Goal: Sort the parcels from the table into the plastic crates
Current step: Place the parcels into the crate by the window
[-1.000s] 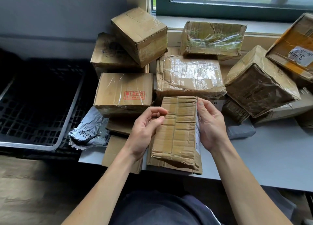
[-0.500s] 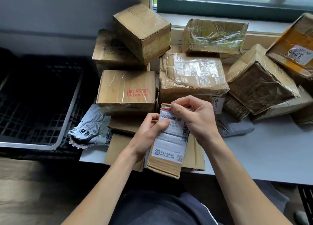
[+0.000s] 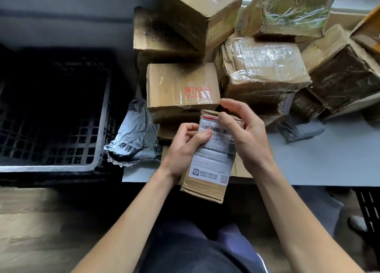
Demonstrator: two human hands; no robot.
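- Holding one small brown parcel (image 3: 205, 187) up in front of the body, both hands grip it and lift it off the counter (image 3: 320, 161).
- The left hand (image 3: 183, 149) curls round the parcel's left edge, with its thumb pressed on the front.
- The right hand (image 3: 246, 135) grips the top right side, with its thumb on the upper end of the parcel.
- The parcel stands on end between the two hands, with its bottom end sticking out below them.
- A white label (image 3: 211, 163) covers most of the front that faces up.
- The label has black barcodes near the thumbs and a small red square code at its bottom right corner.
- Chinese writing runs along the bottom of the label, and the lines in the middle are too blurry to read.
- Just past the fingers of both hands sits a brown box (image 3: 181, 83) with a red stamp on its top.
- At least seven brown boxes are piled beyond the hands, and some are wrapped in shiny clear tape.
- Flat brown parcels lie under the pile, and I cannot count them.
- Two grey mail bags show.
- One crumpled grey bag (image 3: 133, 141) lies just left of the left hand, and the word "POST" can be read on it upside down.
- The other grey bag (image 3: 300, 130) lies to the right of the right hand, on the counter.
- One black plastic crate (image 3: 98, 116) with a grid floor sits well to the left of the left hand, lower than the counter.
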